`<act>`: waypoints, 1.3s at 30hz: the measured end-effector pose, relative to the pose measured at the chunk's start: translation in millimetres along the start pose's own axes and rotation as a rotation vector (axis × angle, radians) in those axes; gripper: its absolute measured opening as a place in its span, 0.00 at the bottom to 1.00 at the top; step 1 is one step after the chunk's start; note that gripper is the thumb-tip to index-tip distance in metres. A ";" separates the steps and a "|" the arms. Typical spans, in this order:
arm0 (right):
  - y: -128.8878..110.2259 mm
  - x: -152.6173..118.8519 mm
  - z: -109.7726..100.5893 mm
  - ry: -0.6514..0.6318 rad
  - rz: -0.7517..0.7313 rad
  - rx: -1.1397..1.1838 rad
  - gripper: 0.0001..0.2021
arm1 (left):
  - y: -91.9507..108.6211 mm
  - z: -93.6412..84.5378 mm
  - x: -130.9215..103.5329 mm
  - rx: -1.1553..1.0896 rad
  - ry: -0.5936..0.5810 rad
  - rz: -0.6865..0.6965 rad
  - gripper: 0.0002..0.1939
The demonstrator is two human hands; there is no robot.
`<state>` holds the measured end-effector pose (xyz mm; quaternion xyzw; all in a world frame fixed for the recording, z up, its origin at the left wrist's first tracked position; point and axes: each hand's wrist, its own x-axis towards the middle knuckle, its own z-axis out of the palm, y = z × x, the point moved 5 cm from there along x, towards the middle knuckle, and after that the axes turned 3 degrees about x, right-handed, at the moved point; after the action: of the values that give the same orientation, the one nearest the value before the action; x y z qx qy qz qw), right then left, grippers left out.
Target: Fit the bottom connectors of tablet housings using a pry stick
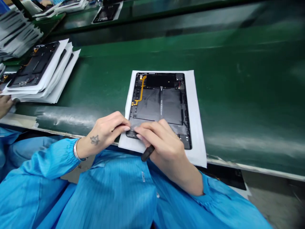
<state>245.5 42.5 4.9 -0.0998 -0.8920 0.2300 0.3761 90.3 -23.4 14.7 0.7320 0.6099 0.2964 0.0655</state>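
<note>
An opened tablet [149, 105], with dark battery panels and an orange flex cable [142, 90], lies on a white sheet [199, 140] in front of me. My left hand [107, 130] is closed in a pinch at the tablet's near left corner; what its fingertips hold, if anything, is too small to make out. My right hand [164, 140] is closed round a tool with a thick black handle [148, 153], which sticks out below the palm. Its fingertips meet the tablet's near edge, close to the left fingertips. The tool's tip is hidden.
A stack of tablets on white sheets [52, 79] stands at the left, with another pile [16, 35] behind it. A co-worker's hand [4, 105] is at the left edge. Another tablet [107, 12] lies on the far side of the green bench [238, 95]. One more dark panel [230, 176] lies below the bench edge.
</note>
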 end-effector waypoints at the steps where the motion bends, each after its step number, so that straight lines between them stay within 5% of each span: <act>1: -1.7 -2.1 0.5 -0.018 -0.032 -0.021 0.08 | -0.6 1.3 -1.9 0.053 -0.020 0.035 0.05; 14: -4.7 -7.0 11.7 -0.197 -0.138 -0.187 0.14 | 14.5 2.8 -4.4 0.443 -0.172 0.328 0.06; 22: -7.6 -7.1 13.7 -0.254 -0.177 -0.275 0.16 | 5.2 -2.3 -23.2 0.327 -0.024 0.276 0.09; 28: -6.6 -5.2 11.7 -0.233 -0.169 -0.204 0.13 | 17.7 -3.9 -25.5 0.423 -0.076 0.392 0.13; 33: -1.3 8.6 -14.6 -0.288 0.020 0.032 0.38 | 25.2 -0.4 -25.3 0.606 -0.202 0.461 0.15; 39: -7.3 9.8 -20.2 -0.174 0.005 -0.298 0.16 | -4.4 2.9 -16.8 0.318 -0.128 0.223 0.18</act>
<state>253.1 46.2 26.9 -0.1363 -0.9452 0.1040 0.2780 86.6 -37.2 4.4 0.8134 0.5588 0.1548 -0.0457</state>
